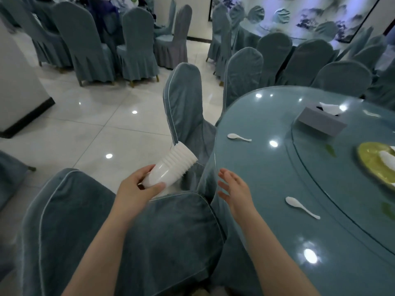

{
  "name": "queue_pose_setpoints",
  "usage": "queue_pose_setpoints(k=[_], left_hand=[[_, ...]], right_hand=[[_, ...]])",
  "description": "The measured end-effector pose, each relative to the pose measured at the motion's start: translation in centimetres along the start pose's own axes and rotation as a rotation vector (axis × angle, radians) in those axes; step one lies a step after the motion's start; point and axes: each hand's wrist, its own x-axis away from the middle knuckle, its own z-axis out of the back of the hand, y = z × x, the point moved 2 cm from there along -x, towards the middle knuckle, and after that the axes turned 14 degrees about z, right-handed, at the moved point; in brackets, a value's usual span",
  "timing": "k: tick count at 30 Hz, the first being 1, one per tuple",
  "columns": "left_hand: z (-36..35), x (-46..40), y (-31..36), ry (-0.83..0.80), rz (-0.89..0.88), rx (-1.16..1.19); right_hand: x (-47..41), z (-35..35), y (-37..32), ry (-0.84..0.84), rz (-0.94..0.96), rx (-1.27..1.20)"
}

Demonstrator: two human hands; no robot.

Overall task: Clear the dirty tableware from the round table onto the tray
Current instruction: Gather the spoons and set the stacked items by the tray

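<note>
My left hand [136, 189] grips a stack of white plastic cups [171, 167], tilted with the rims pointing up and right, over the gap between two chairs. My right hand [234, 189] hovers open with fingers spread at the near left edge of the round teal table [267, 167], holding nothing. Two white spoons lie on the table: one [239, 137] toward the far left edge, another [302, 207] nearer to me, right of my right hand. A yellow-green plate [372, 163] with something white on it sits at the right edge of view. No tray is in view.
A grey tissue box [320, 121] rests on the raised turntable [320, 178]. Teal-covered chairs stand close: one [128, 231] right below my arms, another [186, 107] ahead beside the table. More covered chairs ring the table and fill the far room. White tiled floor [96, 124] lies to the left.
</note>
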Motion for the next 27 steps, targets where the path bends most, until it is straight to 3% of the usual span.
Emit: queue_pose_setpoints(k=[4,14,18,23,27], left_hand=[[0.1,-3.3,0.5,0.041,0.048,0.056],[-1.0,-12.8,5.0,0.191,0.111,0.149],[-1.5,-15.1,6.0,0.196,0.14,0.153],[-2.9,-16.2,5.6,0.192,0.171,0.141],[-5.2,-16.4,5.4,0.157,0.195,0.128]], right_hand=[[-4.9,0.7,3.2,-0.039,-0.017,0.143],[-25.1,6.9,5.3,-0.134,0.156,0.856],[-31.2,7.1,6.1,-0.246,0.229,1.069],[-34.4,7.5,8.2,-0.366,0.202,1.373],[-32.2,8.2,8.9,-0.26,0.359,1.379]])
